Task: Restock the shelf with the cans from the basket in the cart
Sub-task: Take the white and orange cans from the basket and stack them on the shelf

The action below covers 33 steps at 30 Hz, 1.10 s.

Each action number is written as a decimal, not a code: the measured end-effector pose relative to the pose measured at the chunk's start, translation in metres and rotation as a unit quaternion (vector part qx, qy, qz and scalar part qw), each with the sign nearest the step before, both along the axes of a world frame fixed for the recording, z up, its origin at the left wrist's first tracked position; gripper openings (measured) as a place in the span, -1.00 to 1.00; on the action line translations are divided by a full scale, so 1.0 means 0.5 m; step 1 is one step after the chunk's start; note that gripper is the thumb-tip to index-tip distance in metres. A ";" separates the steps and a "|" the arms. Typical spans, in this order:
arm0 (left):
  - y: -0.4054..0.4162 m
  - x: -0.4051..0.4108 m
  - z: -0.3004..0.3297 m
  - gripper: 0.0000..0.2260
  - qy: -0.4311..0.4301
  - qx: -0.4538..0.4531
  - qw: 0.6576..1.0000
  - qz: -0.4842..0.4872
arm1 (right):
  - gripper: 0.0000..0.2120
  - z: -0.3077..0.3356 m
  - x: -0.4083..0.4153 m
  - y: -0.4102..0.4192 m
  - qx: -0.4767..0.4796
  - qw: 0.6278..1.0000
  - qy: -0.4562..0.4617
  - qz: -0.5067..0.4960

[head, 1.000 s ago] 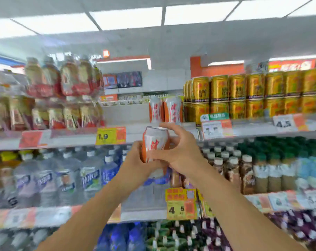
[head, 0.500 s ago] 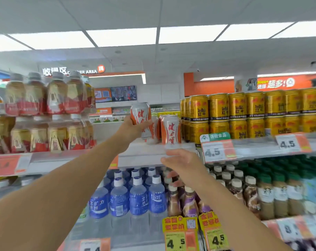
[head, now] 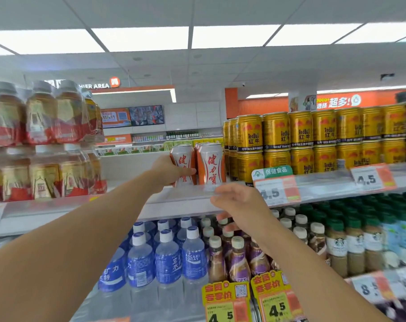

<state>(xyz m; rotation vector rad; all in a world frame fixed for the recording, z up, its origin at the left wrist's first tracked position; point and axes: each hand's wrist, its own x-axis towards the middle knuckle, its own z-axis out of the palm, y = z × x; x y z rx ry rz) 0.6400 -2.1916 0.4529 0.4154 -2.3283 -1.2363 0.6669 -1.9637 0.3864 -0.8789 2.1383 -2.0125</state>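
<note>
The left hand (head: 167,173) gripped a can (head: 183,165), setting it on the shelf (head: 188,198) beside another can (head: 211,165); the right hand (head: 239,203) hovered loosely curled, empty. Next: let go, likely fetch another.

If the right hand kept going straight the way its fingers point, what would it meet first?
Probably the front edge of the top shelf, just below the standing white-and-orange can; the right hand looks close to it, though depth is unclear.

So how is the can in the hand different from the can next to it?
The left hand grips the left can; the right can stands free. The left can is partly hidden by fingers; the right can shows fully. The left can leans a bit; the right can stands straight. Both are white and orange with red writing.
</note>
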 end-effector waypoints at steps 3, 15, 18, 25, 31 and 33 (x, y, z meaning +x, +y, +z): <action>0.001 -0.008 -0.001 -0.72 -0.003 -0.024 1.000 0.002 | -0.76 -0.009 -0.005 -0.004 -0.008 1.000 0.004 -0.002; 0.150 0.191 -0.109 -0.63 0.361 -0.247 0.891 0.119 | -0.93 -0.219 0.068 0.138 0.011 0.996 -0.084 -0.002; 0.257 0.295 -0.403 -0.86 0.260 -0.138 0.956 -0.013 | -0.92 -0.456 0.117 0.241 0.134 0.971 -0.196 -0.042; 0.516 0.525 -1.078 -0.84 -0.233 -0.046 0.952 -0.193 | -0.74 -1.042 0.368 0.439 0.529 0.763 -0.371 0.012; 0.562 0.647 -1.244 -0.72 -0.315 -0.200 0.888 -0.269 | -0.48 -1.237 0.508 0.432 0.446 0.789 -0.422 0.019; 0.563 0.676 -1.256 -0.79 -0.257 -0.278 0.878 -0.292 | -0.29 -1.281 0.532 0.400 0.424 0.785 -0.451 -0.022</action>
